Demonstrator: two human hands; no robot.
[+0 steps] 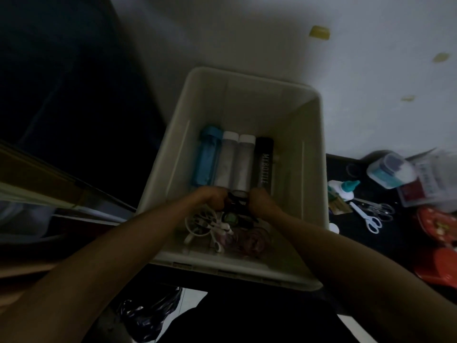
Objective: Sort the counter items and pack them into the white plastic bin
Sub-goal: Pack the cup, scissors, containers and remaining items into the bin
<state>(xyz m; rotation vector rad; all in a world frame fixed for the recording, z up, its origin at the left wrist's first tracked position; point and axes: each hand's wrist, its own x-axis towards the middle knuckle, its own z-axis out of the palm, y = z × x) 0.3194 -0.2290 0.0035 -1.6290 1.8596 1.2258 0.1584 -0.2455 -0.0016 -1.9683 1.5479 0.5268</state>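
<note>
Mid-packing: left hand (212, 198) and right hand (259, 200) low in white bin (314, 154), fingers curled on small dark item (236, 200) near bottles (237, 162); next, set down, fetch scissors (371, 215) from bench (395, 243) at right.

Wall (247, 33): white, behind counter (371, 243) far edge. Three yellow scraps stuck on it, upper R: large (319, 32), mid (440, 57), small (408, 98), well apart. Dark panel (61, 70) fills upper L. Tan ledge (37, 169) at L edge. Black plastic bag (148, 315), crumpled, below counter near edge, beside pale floor patch (193, 297).
</note>
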